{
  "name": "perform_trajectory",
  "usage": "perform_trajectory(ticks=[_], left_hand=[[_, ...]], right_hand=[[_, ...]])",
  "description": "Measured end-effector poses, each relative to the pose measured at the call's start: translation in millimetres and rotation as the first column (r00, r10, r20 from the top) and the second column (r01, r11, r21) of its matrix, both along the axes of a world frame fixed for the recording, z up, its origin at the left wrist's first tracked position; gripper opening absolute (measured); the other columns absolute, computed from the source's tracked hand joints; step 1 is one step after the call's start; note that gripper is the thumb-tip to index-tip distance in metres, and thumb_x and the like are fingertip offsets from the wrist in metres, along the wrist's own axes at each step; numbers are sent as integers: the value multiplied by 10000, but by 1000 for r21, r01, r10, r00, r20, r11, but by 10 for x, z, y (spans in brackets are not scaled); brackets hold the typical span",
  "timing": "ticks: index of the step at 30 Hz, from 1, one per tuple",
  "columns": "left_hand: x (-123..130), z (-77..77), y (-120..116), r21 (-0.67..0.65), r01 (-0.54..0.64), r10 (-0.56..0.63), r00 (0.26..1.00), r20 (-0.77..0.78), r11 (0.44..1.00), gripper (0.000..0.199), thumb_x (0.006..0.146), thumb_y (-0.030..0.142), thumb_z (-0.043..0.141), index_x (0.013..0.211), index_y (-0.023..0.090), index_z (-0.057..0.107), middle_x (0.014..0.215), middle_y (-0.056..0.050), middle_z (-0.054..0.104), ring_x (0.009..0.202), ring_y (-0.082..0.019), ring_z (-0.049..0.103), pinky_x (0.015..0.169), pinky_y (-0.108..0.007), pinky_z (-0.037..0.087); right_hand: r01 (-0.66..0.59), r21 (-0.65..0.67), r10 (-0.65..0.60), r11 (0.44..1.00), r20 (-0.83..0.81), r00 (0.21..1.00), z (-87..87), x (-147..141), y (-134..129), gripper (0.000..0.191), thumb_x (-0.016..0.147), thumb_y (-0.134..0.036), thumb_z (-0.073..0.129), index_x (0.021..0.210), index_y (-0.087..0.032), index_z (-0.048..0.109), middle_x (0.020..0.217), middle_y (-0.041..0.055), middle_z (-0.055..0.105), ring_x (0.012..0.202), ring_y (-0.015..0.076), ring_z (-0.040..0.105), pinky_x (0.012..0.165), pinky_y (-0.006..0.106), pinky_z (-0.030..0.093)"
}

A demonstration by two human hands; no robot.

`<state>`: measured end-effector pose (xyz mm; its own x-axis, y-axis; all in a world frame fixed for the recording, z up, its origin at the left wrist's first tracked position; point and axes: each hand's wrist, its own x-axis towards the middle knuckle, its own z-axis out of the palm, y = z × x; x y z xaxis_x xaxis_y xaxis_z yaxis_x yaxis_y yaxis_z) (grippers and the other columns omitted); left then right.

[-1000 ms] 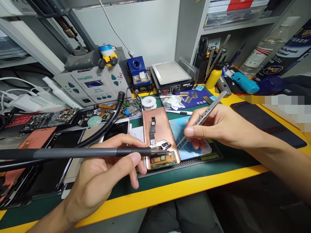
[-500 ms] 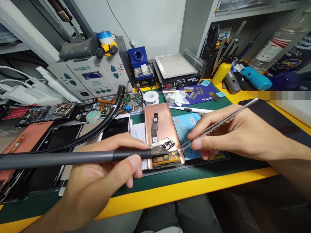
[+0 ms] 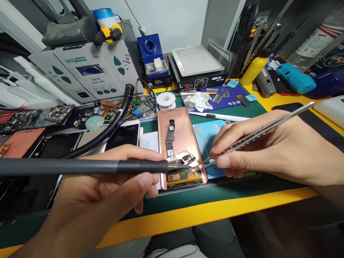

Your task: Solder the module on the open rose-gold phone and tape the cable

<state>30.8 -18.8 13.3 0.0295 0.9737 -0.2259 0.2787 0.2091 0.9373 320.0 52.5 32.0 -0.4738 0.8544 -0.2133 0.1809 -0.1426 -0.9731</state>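
Note:
A copper-coloured phone panel (image 3: 182, 132) lies at the centre, with a dark flex cable (image 3: 170, 138) on its upper part and an orange circuit strip (image 3: 184, 175) along its lower end. My left hand (image 3: 104, 190) is closed round a dark soldering-iron-like tool (image 3: 145, 166), whose metal tip reaches over the panel just above the strip. Between finger and thumb, my right hand (image 3: 252, 154) pinches metal tweezers (image 3: 258, 135). Their points are close to the tool's tip, at the strip's upper right. Whether the two touch is too small to tell. A silvery folded piece (image 3: 180, 157) rests above the tips.
A thick black hose (image 3: 118, 122) arcs across the left, over phones and boards. Behind stand a grey soldering station (image 3: 91, 71), a solder spool (image 3: 166, 100) and a hot plate (image 3: 197, 61). A white pen-like tool (image 3: 220, 116) lies beyond the blue card (image 3: 208, 132).
The camera view has shifted and come closer. The tool's tip and the tweezers' points remain near the same spot, with the points slightly nearer the tip. Both hands keep their hold.

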Motion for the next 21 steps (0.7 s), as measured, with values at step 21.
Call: perform_trajectory(ticks=[21], left_hand=[[-40, -95, 68, 95, 70, -55, 987, -154, 993, 454, 942, 707, 719, 850, 278, 834, 747, -37, 785, 610, -258, 777, 358, -277, 591]], right_hand=[[-34, -3, 34, 999, 13, 999, 1, -44, -39, 192, 669, -190, 1053, 784, -242, 909, 675, 16, 822, 547, 141, 721, 490, 142, 608]])
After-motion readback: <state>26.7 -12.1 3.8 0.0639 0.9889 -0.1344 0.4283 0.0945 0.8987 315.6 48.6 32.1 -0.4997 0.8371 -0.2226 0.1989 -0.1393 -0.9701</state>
